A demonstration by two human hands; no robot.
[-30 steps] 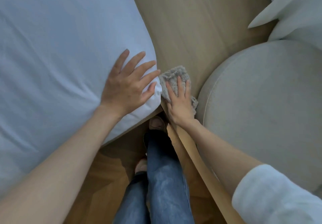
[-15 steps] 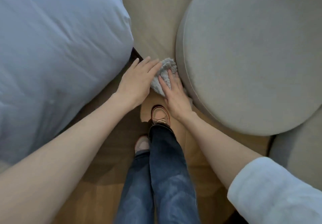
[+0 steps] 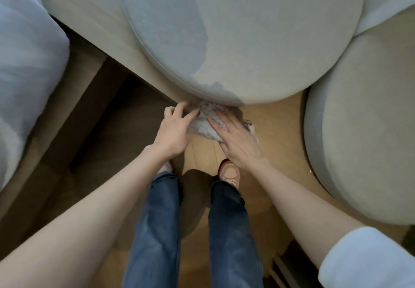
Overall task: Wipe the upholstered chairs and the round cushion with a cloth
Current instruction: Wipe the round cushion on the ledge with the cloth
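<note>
Cloth (image 3: 205, 125) update, working outward from the person's feet. Nearest were 2 legs in blue jeans (image 3: 157, 231) and a pinkish shoe (image 3: 229, 173) on the wooden floor (image 3: 276, 135), plus a white sleeve (image 3: 368, 263) pushed up the right arm.

Just past the shoes, both hands were down at the cloth. The right hand (image 3: 239, 143) lay flat on it, fingers straight and a little spread, pressing rather than gripping. The left hand (image 3: 174, 130) sat at the cloth's left edge with its fingers fanned and half bent, tips touching the fabric. It was blurry, and I couldn't make out a clear pinch.

The cloth itself was a crumpled pale wad tucked right under the front rim of the round cushion (image 3: 258, 41). Couldn't tell whether it was pressed on the cushion's side or on whatever's beneath.

Further out, the cushion's top had a darker patch on its left half, maybe damp from wiping, maybe just shadow. An upholstered chair (image 3: 359, 142) stood just beside it on the right, with pale bedding (image 3: 24, 59) off to the left.

My guess: the cushion's lower edge was the step in hand and the top was possibly done. The chair on the right showed no sign of wiping either way, so there was probably plenty left.
</note>
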